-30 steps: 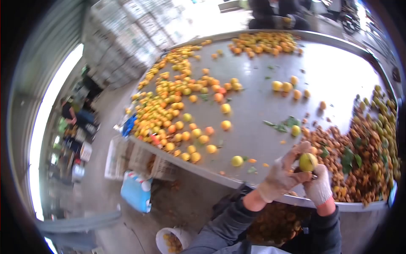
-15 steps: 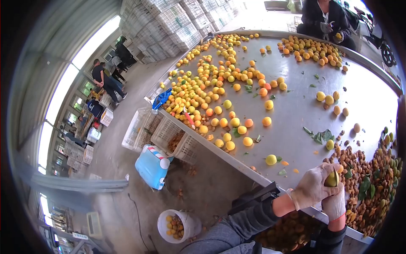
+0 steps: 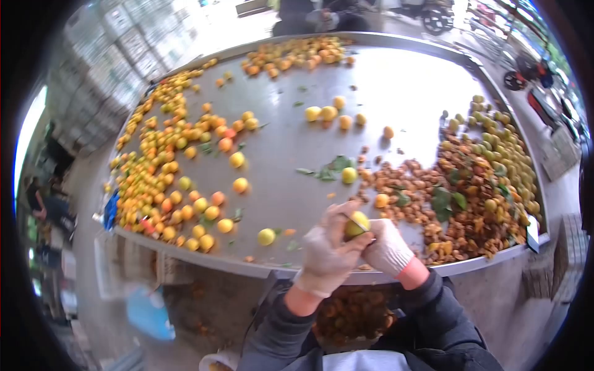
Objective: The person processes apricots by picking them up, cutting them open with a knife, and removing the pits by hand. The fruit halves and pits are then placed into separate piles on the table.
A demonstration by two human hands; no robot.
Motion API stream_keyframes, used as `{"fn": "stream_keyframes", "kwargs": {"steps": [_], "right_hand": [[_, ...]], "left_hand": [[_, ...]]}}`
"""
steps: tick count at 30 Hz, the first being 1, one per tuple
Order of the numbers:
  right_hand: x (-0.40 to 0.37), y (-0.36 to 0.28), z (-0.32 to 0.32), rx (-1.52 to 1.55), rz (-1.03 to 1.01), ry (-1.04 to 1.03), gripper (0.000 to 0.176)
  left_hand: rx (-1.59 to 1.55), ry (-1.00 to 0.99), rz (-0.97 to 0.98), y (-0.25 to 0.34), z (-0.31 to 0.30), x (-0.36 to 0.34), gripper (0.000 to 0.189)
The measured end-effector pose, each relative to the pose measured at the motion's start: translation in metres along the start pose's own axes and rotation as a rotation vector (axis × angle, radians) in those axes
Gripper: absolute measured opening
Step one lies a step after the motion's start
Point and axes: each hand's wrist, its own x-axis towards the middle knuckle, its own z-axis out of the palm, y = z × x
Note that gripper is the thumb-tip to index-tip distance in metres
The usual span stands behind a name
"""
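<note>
At the near edge of the metal table (image 3: 278,142), my left hand (image 3: 328,250), in a pale glove, is closed around a yellow-green fruit (image 3: 356,225). My right hand (image 3: 386,248), also gloved, is closed against the fruit's right side; a thin dark edge shows by its fingers, too small to make out. Just beyond the hands lie a green fruit (image 3: 349,175) and some leaves (image 3: 334,167). To the right spreads a heap of brown fruit pieces (image 3: 458,185).
Yellow and orange fruits (image 3: 154,161) cover the table's left side, with another pile (image 3: 297,54) at the far edge. Green fruits (image 3: 504,148) line the right side. A person (image 3: 322,18) is beyond the table. A blue stool (image 3: 150,313) stands below left.
The view has swung right, so the table now fills the middle. Both hands remain together at the fruit, and an orange fruit now shows on the table beyond my right hand.
</note>
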Motion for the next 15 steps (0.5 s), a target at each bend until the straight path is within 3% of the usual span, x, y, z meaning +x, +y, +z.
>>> {"fn": "stream_keyframes", "kwargs": {"steps": [2, 3, 5, 7, 10, 12, 14, 15], "right_hand": [[0.000, -0.011, -0.003, 0.203, 0.028, -0.039, 0.013], [0.001, -0.017, -0.004, 0.288, 0.032, -0.020, 0.013], [0.003, -0.013, -0.001, 0.253, 0.024, 0.016, 0.014], [0.002, -0.012, 0.001, 0.331, 0.049, 0.033, 0.015], [-0.002, -0.009, 0.004, 0.306, 0.020, 0.044, 0.014], [-0.002, -0.012, -0.004, 0.294, -0.023, 0.068, 0.013], [0.002, -0.022, -0.028, 0.135, 0.141, -0.288, 0.011], [-0.001, -0.017, -0.025, 0.130, 0.153, -0.289, 0.011]], "left_hand": [[-0.328, -0.028, -0.218, 0.007, 0.003, -0.001, 0.053], [-0.344, -0.040, -0.207, 0.007, 0.004, 0.000, 0.053], [-0.909, -0.018, -0.359, 0.003, 0.003, 0.002, 0.057], [-0.950, -0.070, -0.389, 0.003, 0.002, 0.002, 0.060], [-0.818, -0.118, -0.481, 0.006, -0.002, 0.000, 0.054], [-0.028, -0.167, -0.093, 0.011, -0.010, 0.004, 0.050], [0.078, -0.235, -0.012, 0.012, -0.019, 0.011, 0.049], [0.190, -0.297, 0.077, 0.013, -0.020, 0.012, 0.049]]}}
